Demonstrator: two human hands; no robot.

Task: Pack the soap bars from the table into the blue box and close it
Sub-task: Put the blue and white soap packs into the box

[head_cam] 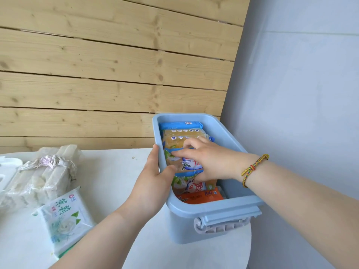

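The open blue box [229, 148] stands at the right end of the white table, with no lid on it. Several wrapped soap bars lie packed inside: yellow ones [180, 135], a blue one [180, 125] at the far end and an orange one [202, 197] at the near end. My left hand [153, 181] grips the box's left rim, thumb inside. Reaching in from the right, my right hand [206, 160] has its fingers spread flat on a yellow soap bar. On the table to the left lies a white and green soap pack [66, 220].
A clear plastic bundle of pale bars [42, 175] sits at the table's left, beside a white moulded piece [7, 167] at the edge. A latch handle [223, 222] hangs on the box's near end. A plank wall stands behind, a grey wall to the right.
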